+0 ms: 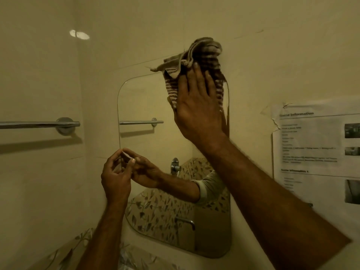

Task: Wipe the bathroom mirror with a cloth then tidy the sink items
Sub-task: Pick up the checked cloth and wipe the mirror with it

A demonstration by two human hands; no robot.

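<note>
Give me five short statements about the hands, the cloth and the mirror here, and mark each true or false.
1. The right hand presses a striped brown cloth at the top right corner of the rounded wall mirror. True.
2. The left hand holds the cloth. False: it is by the mirror's left edge, without the cloth.
3. A chrome towel bar is on the left wall. True.
4. A printed paper notice hangs left of the mirror. False: it is on the right.
5. The cloth is plain white. False: brown with pale stripes.
</note>
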